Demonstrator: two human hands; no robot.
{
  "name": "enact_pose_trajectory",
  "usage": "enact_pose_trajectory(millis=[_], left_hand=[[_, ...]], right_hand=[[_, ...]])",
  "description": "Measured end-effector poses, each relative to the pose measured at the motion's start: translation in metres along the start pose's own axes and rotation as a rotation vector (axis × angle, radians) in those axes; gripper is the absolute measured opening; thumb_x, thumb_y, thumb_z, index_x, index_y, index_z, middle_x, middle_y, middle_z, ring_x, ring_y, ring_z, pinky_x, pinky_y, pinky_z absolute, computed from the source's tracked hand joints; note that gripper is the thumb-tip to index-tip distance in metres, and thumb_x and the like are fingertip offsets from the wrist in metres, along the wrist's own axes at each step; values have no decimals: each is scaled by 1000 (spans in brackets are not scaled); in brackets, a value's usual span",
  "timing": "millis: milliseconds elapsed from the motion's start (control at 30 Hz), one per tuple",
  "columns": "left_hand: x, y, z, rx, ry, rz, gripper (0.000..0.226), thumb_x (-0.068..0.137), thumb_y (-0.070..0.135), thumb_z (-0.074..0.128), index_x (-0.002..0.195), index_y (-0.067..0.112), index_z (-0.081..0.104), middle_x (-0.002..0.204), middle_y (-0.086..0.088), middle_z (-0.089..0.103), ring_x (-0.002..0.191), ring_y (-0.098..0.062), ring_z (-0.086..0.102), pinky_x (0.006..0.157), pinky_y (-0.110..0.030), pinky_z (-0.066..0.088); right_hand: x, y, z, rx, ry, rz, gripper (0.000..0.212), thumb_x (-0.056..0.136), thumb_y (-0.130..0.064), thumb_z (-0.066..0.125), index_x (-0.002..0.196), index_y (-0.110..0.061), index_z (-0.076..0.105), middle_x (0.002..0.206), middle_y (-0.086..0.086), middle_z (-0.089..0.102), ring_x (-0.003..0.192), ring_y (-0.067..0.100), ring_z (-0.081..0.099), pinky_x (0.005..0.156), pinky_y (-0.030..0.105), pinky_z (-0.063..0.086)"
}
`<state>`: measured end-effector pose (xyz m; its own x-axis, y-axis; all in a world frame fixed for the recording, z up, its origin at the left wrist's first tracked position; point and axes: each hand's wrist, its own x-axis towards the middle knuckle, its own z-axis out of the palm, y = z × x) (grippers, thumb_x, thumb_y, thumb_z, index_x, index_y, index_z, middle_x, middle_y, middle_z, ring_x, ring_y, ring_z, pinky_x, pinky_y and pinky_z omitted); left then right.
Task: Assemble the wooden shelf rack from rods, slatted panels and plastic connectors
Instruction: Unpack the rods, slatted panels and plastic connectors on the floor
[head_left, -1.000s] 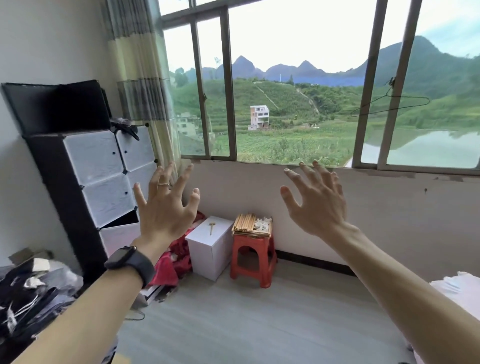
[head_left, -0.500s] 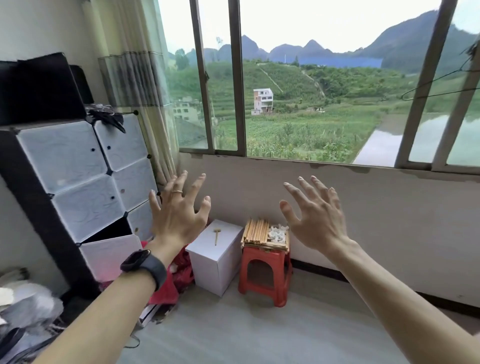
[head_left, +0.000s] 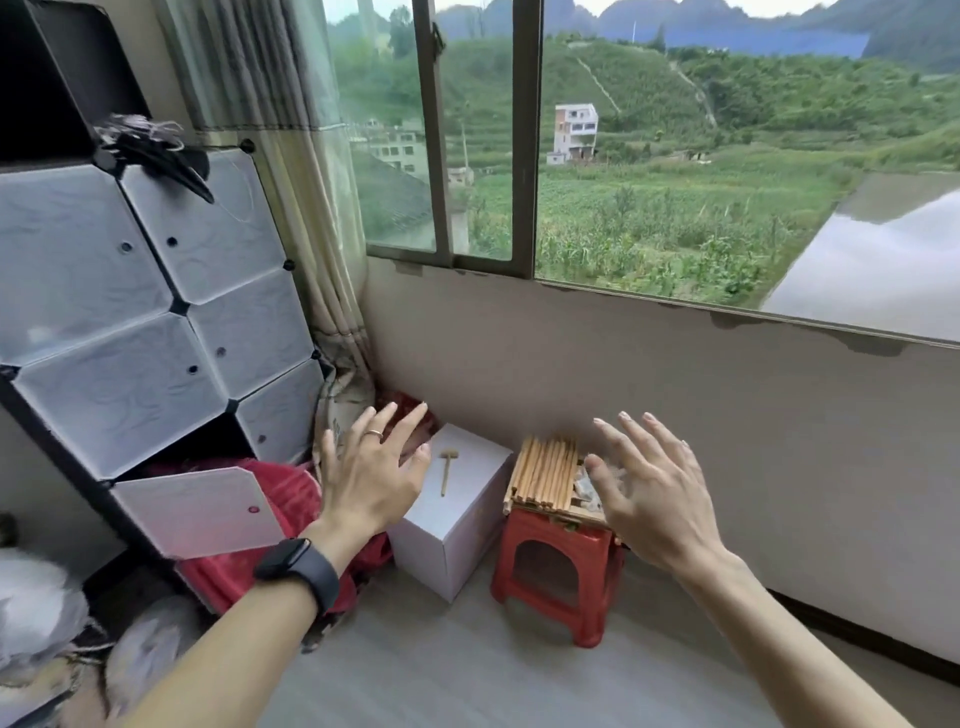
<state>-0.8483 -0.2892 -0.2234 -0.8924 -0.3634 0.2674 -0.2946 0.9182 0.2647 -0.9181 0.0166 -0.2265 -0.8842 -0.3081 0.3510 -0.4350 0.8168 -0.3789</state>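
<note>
Ahead on a stool, rods lie pointing away, nearer my right hand than my left hand. Both are spread, empty.

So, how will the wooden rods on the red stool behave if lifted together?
The wooden rods look thin and straight, so probably stiff and light. No tie shows round them, so they may roll apart. They reach the edge of the red stool; a push could send some off.
</note>
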Motion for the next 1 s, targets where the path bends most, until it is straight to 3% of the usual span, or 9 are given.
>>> enact_pose_trajectory(millis=[100, 467, 733, 1000], left_hand=[[38, -15, 31, -23, -36, -51, 55, 101, 53, 38, 154, 51, 26, 163, 8, 30, 153, -15, 16, 122, -55, 5], [207, -116, 213, -24, -379, -214, 53, 101, 52, 37, 153, 47, 31, 162, 9, 32, 151, -17, 20, 121, -54, 7], [349, -169, 339, -28, -644, -197, 53, 101, 48, 39, 154, 43, 32, 160, 3, 35, 149, -18, 25, 121, -54, 12], [403, -204, 496, -17, -868, -237, 54, 100, 43, 43, 153, 35, 37, 155, -1, 42, 141, -25, 40, 114, -42, 29]], right_hand=[[37, 16, 37, 47, -57, -14, 53, 100, -55, 43, 151, -39, 44, 161, -5, 38, 154, 13, 16, 125, 43, 19], [191, 41, 228, 84, -415, 52, 61, 98, -63, 30, 155, -41, 35, 165, -10, 26, 154, 9, 8, 124, 31, 9], [311, 36, 377, 82, -634, 179, 57, 103, -56, 35, 156, -36, 34, 165, -8, 26, 154, 14, 12, 124, 34, 16], [366, 72, 568, 128, -864, 316, 59, 105, -50, 37, 158, -25, 32, 165, 1, 29, 153, 23, 18, 123, 37, 19]])
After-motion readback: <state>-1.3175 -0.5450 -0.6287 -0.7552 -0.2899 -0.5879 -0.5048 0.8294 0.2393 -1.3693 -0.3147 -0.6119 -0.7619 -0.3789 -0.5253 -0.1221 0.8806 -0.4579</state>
